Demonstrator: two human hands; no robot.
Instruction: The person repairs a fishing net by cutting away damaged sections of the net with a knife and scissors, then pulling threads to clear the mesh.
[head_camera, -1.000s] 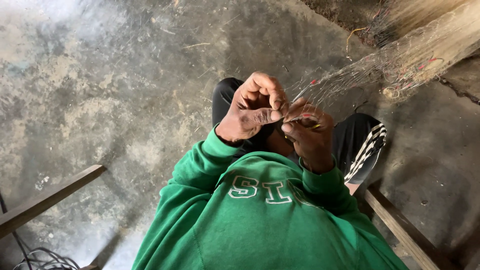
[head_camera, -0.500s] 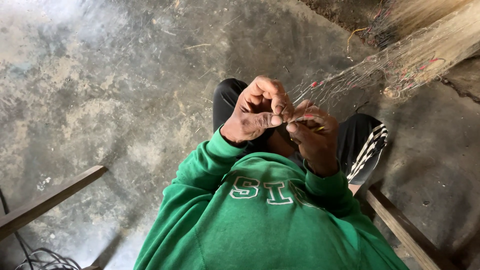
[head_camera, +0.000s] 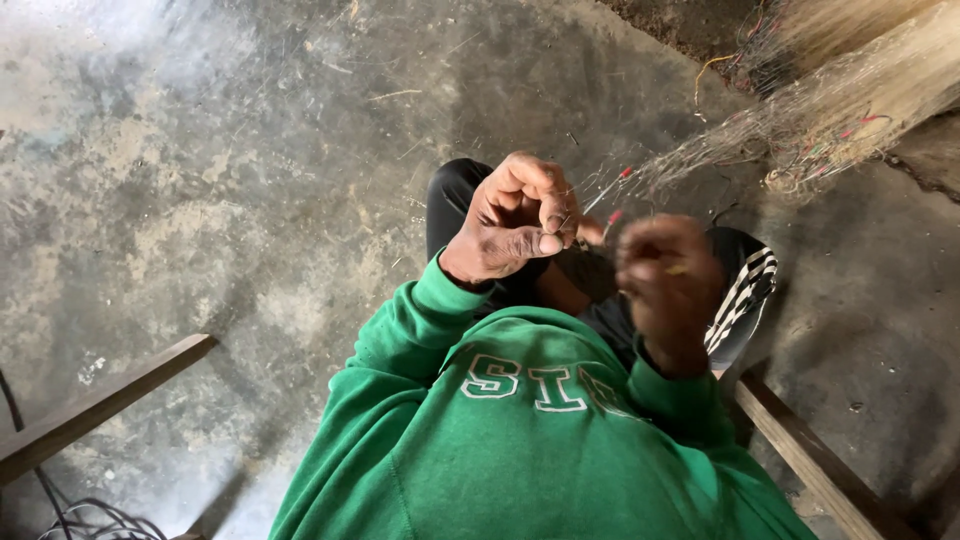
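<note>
I look down at my green sweatshirt and dark trousers over a concrete floor. My left hand (head_camera: 515, 220) is closed, pinching thin strands of a fine fishing net (head_camera: 700, 155) that runs up to the right toward a bundled heap. My right hand (head_camera: 668, 280) is blurred with motion just right of it, fingers closed around a small yellowish tool that I can barely make out. Small red bits (head_camera: 625, 173) hang on the net strands near my hands.
A heap of bundled net with coloured cords (head_camera: 850, 100) lies at the upper right. A wooden beam (head_camera: 100, 405) crosses the lower left, another wooden beam (head_camera: 820, 465) the lower right. Dark cables (head_camera: 80, 520) coil at the bottom left.
My right hand has pulled away from the left, moving right and down, and is now blurred. My left hand stays closed on the net strands.
</note>
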